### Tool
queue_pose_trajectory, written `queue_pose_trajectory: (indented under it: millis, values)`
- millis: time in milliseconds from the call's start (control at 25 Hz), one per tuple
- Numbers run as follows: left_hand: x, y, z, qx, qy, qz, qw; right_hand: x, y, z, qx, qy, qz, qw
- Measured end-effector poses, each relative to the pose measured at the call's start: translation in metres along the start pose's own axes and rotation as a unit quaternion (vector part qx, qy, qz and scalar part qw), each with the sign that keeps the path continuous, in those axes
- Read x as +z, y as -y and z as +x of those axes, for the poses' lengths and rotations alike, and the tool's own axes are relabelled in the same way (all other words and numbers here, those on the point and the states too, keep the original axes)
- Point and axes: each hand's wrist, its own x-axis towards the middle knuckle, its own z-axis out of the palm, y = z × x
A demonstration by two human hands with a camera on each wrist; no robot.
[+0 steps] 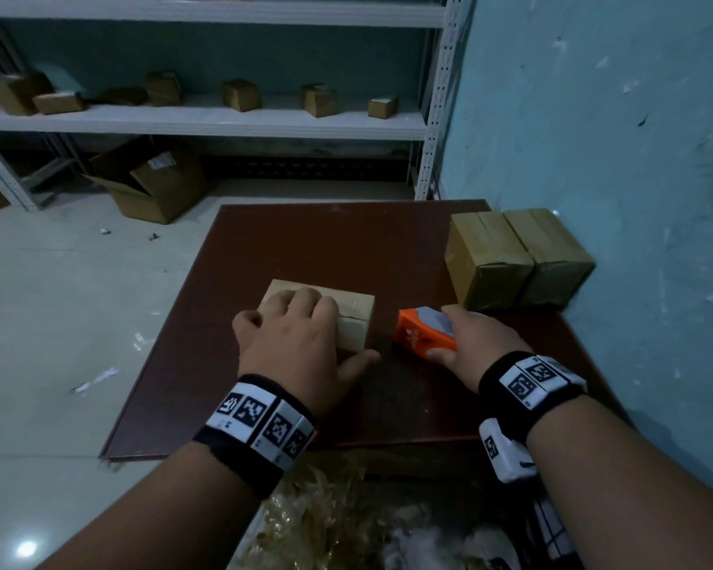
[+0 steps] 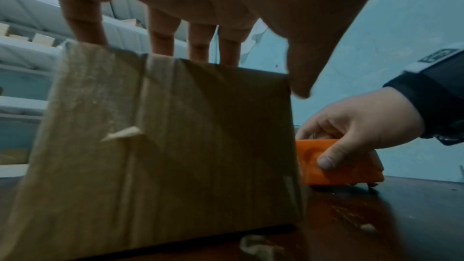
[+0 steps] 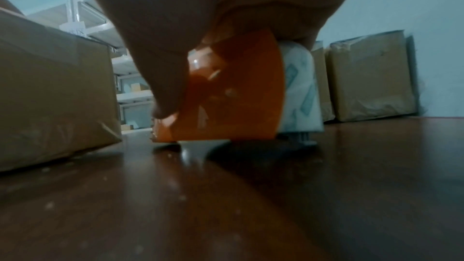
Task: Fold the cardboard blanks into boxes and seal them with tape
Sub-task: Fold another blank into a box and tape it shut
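A small folded cardboard box (image 1: 357, 318) (image 2: 163, 136) stands on the dark brown table (image 1: 305, 240), with tape down its near face. My left hand (image 1: 322, 331) (image 2: 226, 27) holds it from above, fingers curled over the top and thumb by its right side. Just right of it stands an orange tape dispenser (image 1: 422, 333) (image 2: 346, 174) (image 3: 233, 90) with a pale tape roll (image 3: 298, 86), resting on the table. My right hand (image 1: 466, 335) (image 2: 351, 126) grips the dispenser, thumb on its near side and fingers over the top.
Two sealed boxes (image 1: 519, 257) (image 3: 371, 78) stand against the blue wall (image 1: 614, 137) at the table's back right. White shelves (image 1: 206, 117) behind hold several small boxes. An open carton (image 1: 153, 183) lies on the floor. Crumpled wrapping (image 1: 326, 516) sits below the near table edge.
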Motion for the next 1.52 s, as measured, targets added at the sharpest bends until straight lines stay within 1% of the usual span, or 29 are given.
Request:
queue_pose_trajectory:
  millis: [120,200,320,400,480,560,600,640,680,720,800,880,960,1040,1160,1320,1400,1520]
  values:
    - [0.004,0.006,0.006,0.031,-0.011,-0.025,0.999,-0.010,-0.009,-0.006,-0.050,-0.070,0.042,0.995]
    - [0.007,0.016,0.012,0.054,0.002,-0.055,0.997,-0.022,-0.013,-0.012,-0.103,-0.113,0.065,0.986]
    - [0.010,0.029,0.018,0.081,0.006,-0.094,0.992,-0.033,-0.015,-0.025,-0.170,-0.133,0.066,0.974]
    - [0.009,0.032,0.019,0.082,-0.005,-0.143,0.986,-0.037,-0.014,-0.033,-0.189,-0.142,0.060,0.970]
    - [0.008,0.033,0.017,0.078,-0.038,-0.236,0.968,-0.040,-0.012,-0.038,-0.198,-0.154,0.045,0.967]
    - [0.008,0.033,0.016,0.080,-0.069,-0.360,0.927,-0.042,-0.009,-0.043,-0.213,-0.160,0.042,0.963]
    - [0.008,0.032,0.015,0.083,-0.069,-0.405,0.908,-0.043,-0.008,-0.044,-0.223,-0.160,0.046,0.961]
    - [0.008,0.031,0.015,0.089,-0.061,-0.425,0.899,-0.043,-0.006,-0.046,-0.233,-0.159,0.048,0.958]
    - [0.008,0.029,0.014,0.098,-0.054,-0.422,0.900,-0.043,-0.005,-0.047,-0.242,-0.160,0.046,0.956]
    - [0.006,0.027,0.013,0.107,-0.053,-0.404,0.907,-0.041,-0.003,-0.048,-0.247,-0.160,0.042,0.955]
    - [0.003,0.024,0.011,0.126,-0.077,-0.367,0.918,-0.039,-0.001,-0.050,-0.256,-0.158,0.029,0.953]
    - [0.002,0.024,0.010,0.128,-0.107,-0.344,0.924,-0.039,-0.001,-0.050,-0.262,-0.150,0.023,0.953]
    - [0.004,0.026,0.008,0.110,-0.123,-0.318,0.934,-0.039,-0.005,-0.049,-0.262,-0.141,0.028,0.954]
    - [0.010,0.027,0.005,0.084,-0.112,-0.317,0.938,-0.040,-0.009,-0.048,-0.261,-0.131,0.049,0.955]
    - [0.018,0.026,0.003,0.067,-0.102,-0.331,0.936,-0.039,-0.018,-0.045,-0.268,-0.113,0.078,0.954]
    - [0.021,0.040,0.006,0.039,-0.128,-0.335,0.932,-0.042,-0.035,-0.036,-0.252,-0.117,0.108,0.955]
    - [0.021,0.043,0.004,0.039,-0.130,-0.322,0.937,-0.042,-0.040,-0.034,-0.251,-0.107,0.110,0.956]
    - [0.020,0.050,0.000,0.020,-0.133,-0.330,0.935,-0.043,-0.044,-0.031,-0.234,-0.109,0.108,0.960]
